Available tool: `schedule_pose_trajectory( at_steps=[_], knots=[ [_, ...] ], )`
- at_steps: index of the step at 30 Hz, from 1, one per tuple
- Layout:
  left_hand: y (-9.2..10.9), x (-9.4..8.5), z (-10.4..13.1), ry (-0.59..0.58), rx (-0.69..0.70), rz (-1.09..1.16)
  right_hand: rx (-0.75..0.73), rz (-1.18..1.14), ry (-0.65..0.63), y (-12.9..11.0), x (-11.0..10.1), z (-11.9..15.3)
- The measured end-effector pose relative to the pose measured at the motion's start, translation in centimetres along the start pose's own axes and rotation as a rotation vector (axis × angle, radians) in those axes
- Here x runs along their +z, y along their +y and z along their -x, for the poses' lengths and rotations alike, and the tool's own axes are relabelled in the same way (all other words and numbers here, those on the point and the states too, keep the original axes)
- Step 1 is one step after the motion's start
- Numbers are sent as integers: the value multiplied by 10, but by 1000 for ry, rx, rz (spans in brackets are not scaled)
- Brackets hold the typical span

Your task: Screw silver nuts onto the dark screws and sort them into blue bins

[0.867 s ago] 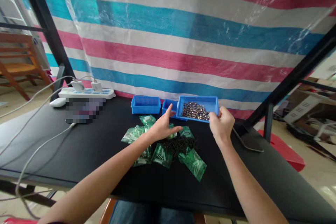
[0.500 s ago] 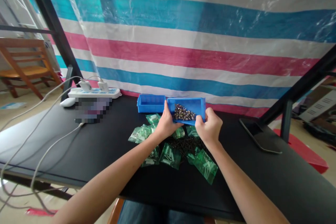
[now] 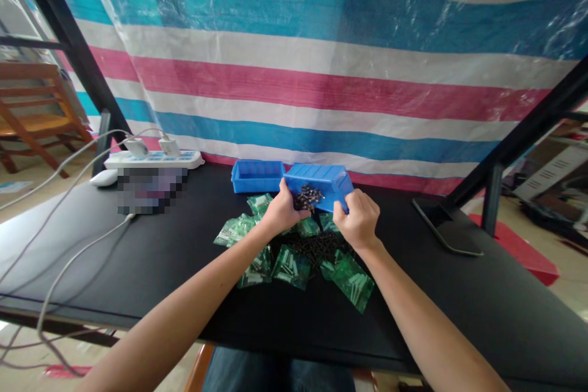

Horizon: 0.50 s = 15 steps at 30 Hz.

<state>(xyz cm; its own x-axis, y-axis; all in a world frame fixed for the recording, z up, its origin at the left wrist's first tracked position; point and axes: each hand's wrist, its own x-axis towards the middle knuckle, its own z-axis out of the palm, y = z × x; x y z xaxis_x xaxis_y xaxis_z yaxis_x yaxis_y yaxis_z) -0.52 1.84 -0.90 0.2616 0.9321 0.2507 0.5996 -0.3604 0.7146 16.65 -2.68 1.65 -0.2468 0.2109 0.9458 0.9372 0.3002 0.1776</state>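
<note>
A blue plastic bin (image 3: 316, 176) is tipped toward me between both hands. Small metal screw-like parts (image 3: 307, 197) are bunched at its lower left edge. My left hand (image 3: 283, 211) grips the bin's left end, thumb near the parts. On the right end, my right hand (image 3: 358, 217) is closed with its thumb on the near side. Beneath the bin lies a pile of dark screws (image 3: 316, 251), partly hidden by my hands. Around it are several green plastic packets (image 3: 351, 282) holding pale pieces. A second blue bin (image 3: 258, 176) stands just left of the held one.
At the left are a white power strip (image 3: 154, 160) with plugs and cables, a white mouse (image 3: 104, 178) and a blurred-out device (image 3: 149, 190). A black frame foot (image 3: 443, 229) rests on the black table (image 3: 184, 294) at right. A striped sheet (image 3: 294, 86) hangs behind.
The bin has tilted further, its opening now facing more downward and its underside showing. The metal parts have slid to the lower left edge. The whole view has shifted slightly.
</note>
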Motion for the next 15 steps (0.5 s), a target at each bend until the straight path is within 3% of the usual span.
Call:
schedule_pose_trajectory(
  at_steps=[4, 8, 11, 15],
  knots=[
    [-2, -1, -1, 0, 86, 55, -33, 29, 32, 7, -3, -4],
    [4, -10, -2, -1, 141, 68, 63, 13, 73, 10, -5, -7],
    [19, -28, 4, 96, 228, -22, 245, -22, 141, 17, -8, -10],
    [39, -54, 34, 173, 276, -229, 658, -33, 218, 49, -14, -8]
  ],
)
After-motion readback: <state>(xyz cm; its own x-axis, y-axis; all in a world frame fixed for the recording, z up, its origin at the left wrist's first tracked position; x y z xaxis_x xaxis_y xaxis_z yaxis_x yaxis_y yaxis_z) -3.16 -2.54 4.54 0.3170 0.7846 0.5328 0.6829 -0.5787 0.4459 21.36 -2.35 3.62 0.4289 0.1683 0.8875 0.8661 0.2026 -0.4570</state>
